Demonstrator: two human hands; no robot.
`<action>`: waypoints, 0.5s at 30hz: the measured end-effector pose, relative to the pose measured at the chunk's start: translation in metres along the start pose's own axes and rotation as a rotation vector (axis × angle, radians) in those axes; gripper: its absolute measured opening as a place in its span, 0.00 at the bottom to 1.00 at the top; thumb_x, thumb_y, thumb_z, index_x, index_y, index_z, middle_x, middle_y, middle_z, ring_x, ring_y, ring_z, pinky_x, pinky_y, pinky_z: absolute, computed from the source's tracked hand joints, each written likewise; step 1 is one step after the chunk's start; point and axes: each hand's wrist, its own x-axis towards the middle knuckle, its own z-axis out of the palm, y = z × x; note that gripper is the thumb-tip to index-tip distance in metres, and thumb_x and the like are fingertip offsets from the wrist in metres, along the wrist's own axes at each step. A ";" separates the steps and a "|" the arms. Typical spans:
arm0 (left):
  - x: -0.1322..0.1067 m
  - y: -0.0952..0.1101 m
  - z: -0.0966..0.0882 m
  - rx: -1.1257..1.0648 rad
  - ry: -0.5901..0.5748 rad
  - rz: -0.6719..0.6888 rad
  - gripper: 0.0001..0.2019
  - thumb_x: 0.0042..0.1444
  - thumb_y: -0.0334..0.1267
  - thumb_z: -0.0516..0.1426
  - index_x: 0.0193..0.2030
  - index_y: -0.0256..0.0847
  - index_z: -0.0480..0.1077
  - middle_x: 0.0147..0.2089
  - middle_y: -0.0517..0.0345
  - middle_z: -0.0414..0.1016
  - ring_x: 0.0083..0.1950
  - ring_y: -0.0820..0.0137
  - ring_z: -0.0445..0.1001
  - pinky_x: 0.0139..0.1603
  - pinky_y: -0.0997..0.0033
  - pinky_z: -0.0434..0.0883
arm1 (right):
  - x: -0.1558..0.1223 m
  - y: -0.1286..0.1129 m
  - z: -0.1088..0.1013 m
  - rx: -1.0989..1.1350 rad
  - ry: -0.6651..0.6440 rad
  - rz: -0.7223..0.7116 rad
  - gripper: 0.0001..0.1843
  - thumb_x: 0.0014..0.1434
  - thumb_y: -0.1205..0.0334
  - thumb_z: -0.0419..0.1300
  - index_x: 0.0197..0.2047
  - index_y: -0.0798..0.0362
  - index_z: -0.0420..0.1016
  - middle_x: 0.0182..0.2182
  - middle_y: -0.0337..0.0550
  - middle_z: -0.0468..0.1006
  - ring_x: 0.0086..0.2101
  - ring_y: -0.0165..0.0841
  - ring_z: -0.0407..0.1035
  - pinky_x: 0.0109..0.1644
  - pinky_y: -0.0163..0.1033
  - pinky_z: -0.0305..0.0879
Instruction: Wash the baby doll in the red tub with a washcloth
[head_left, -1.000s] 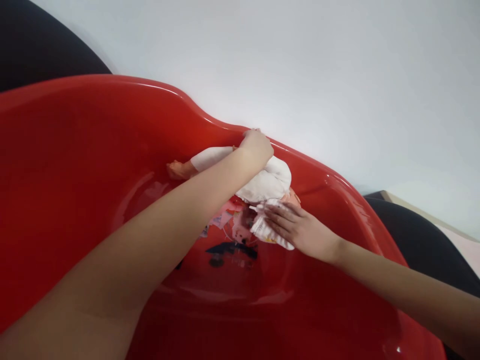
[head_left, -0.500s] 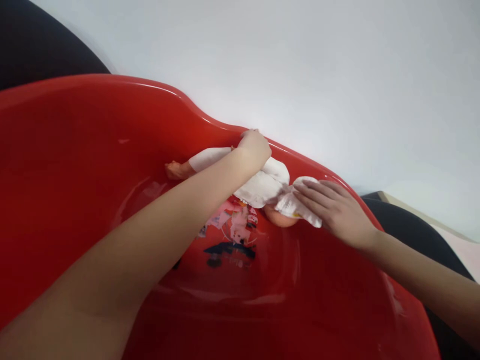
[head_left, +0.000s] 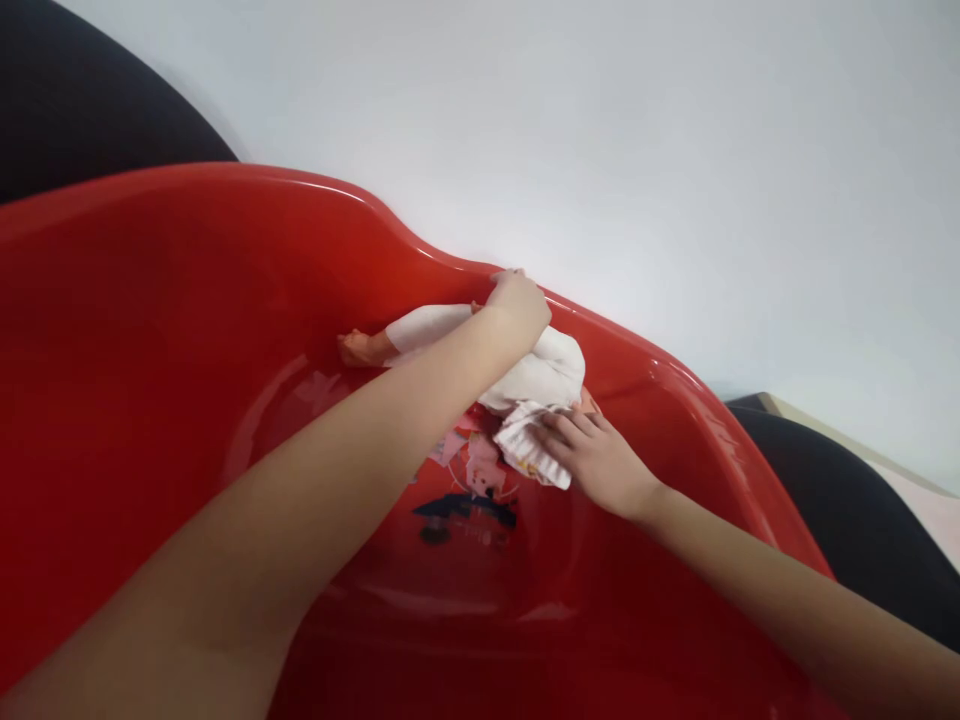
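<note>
A doll in white clothing lies along the far inner wall of a red tub. Its bare foot points left; its head is almost wholly covered by a white cloth and my right hand. My left hand is closed on the doll's upper body near the tub's rim, with most of its fingertips out of sight. A crumpled white cloth with a yellowish mark is under the bent fingers of my right hand, which presses it at the doll's head.
A worn pink and dark picture marks the tub's floor. Black curved shapes show behind the tub at the left and right. A pale wall rises behind it, with a light-coloured edge at the far right.
My right hand has moved left and towards me with the cloth, from the far side of the doll's head to its near side. My left hand keeps its hold on the doll.
</note>
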 end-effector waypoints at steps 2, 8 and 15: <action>-0.001 0.000 -0.003 0.010 -0.004 0.002 0.19 0.58 0.36 0.65 0.57 0.40 0.79 0.60 0.38 0.79 0.63 0.49 0.71 0.56 0.55 0.70 | 0.001 0.005 -0.006 0.004 0.040 -0.054 0.19 0.68 0.71 0.53 0.57 0.54 0.77 0.52 0.52 0.79 0.50 0.42 0.69 0.54 0.48 0.66; -0.008 0.000 -0.006 0.044 -0.032 0.064 0.19 0.58 0.36 0.65 0.56 0.38 0.80 0.60 0.38 0.79 0.65 0.47 0.71 0.59 0.53 0.69 | 0.035 0.037 -0.038 0.003 0.341 0.140 0.23 0.70 0.64 0.55 0.67 0.54 0.69 0.56 0.56 0.76 0.56 0.47 0.65 0.57 0.51 0.63; -0.003 0.001 0.002 -0.035 0.028 -0.024 0.17 0.61 0.26 0.58 0.54 0.35 0.80 0.61 0.36 0.78 0.62 0.51 0.73 0.53 0.58 0.72 | 0.052 0.015 0.001 0.033 0.077 0.109 0.20 0.68 0.67 0.54 0.62 0.57 0.74 0.54 0.56 0.76 0.52 0.46 0.65 0.54 0.51 0.63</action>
